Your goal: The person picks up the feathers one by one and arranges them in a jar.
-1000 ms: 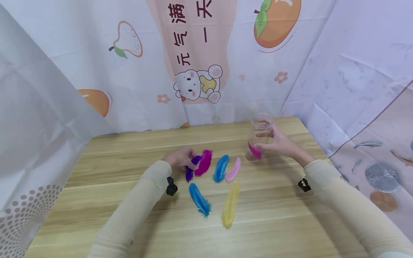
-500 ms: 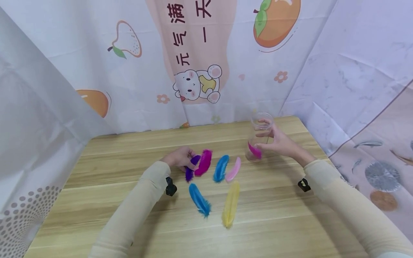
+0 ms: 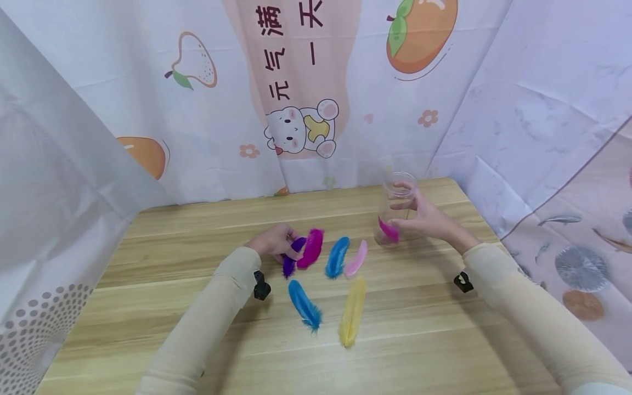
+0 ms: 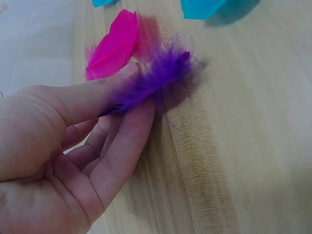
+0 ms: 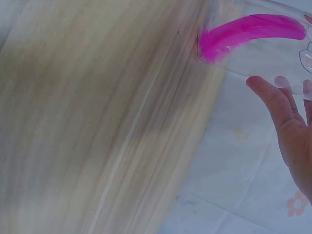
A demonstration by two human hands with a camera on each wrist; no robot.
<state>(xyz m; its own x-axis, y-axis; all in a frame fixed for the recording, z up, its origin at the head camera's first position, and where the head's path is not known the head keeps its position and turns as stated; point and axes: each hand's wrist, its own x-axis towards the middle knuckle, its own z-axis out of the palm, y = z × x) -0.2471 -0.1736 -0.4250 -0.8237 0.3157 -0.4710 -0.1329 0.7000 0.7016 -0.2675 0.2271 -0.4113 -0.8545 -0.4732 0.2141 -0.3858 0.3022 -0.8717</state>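
Observation:
My left hand (image 3: pixel 274 242) pinches a purple feather (image 4: pixel 168 73) between thumb and fingers at the left of the feathers. Beside it a magenta feather (image 3: pixel 311 249) lies on the table; in the left wrist view it is just beyond my thumb. At the back right, my right hand (image 3: pixel 425 217) holds a clear jar (image 3: pixel 387 207) with fingers and thumb curled round its side. The jar stands upright without a lid, and a magenta feather (image 5: pixel 258 28) leans inside it. Part of the purple feather is hidden by my left fingers.
Right of the magenta feather lie a blue feather (image 3: pixel 338 257) and a light pink one (image 3: pixel 356 259). Nearer to me are another blue feather (image 3: pixel 305 305) and a yellow feather (image 3: pixel 353 312). A printed curtain (image 3: pixel 217 131) hangs behind the wooden table (image 3: pixel 410 340).
The head view has shifted very slightly. Both hands, the jar and the feathers keep their places.

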